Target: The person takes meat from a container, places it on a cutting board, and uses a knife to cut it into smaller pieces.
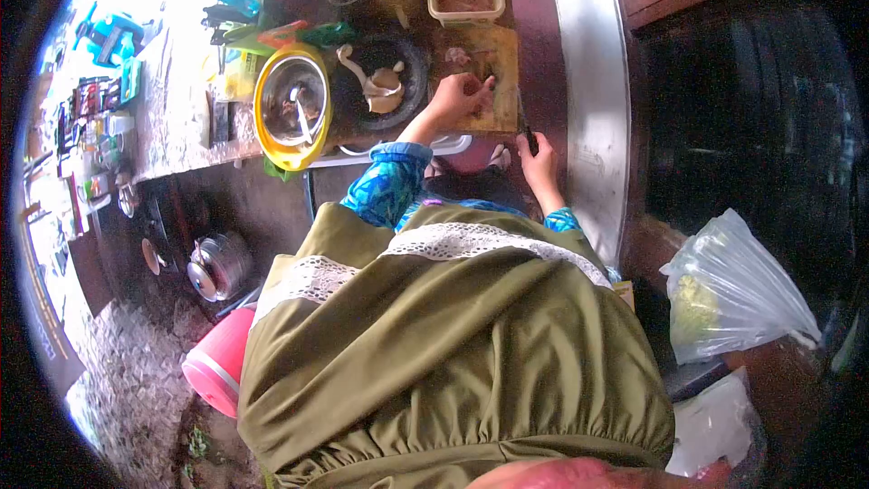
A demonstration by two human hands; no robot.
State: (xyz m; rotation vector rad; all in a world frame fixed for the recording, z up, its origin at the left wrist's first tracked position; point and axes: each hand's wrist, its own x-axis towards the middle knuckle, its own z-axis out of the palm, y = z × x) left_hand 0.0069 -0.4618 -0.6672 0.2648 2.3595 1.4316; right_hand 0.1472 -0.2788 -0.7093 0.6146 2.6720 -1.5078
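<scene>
My left hand [460, 98] is over the wooden cutting board [503, 47], its fingers closed on a small pale piece that looks like raw meat. Another pinkish piece of meat [457, 55] lies on the board, just beyond that hand. Near the board's close right corner, my right hand [539, 161] is wrapped round the dark handle of a knife [525, 133]. Its blade points away along the board's edge and barely shows. Behind the board is a square, pale plastic tub [436, 7] with pinkish raw meat in it.
Left of the board sits a dark round stone mortar [414, 63] with a pale wooden pestle [362, 71]. Further left, a yellow basin [262, 113] holds a metal bowl and spoon. A lidded pot [222, 264] is low at left. A plastic bag [747, 294] lies at right.
</scene>
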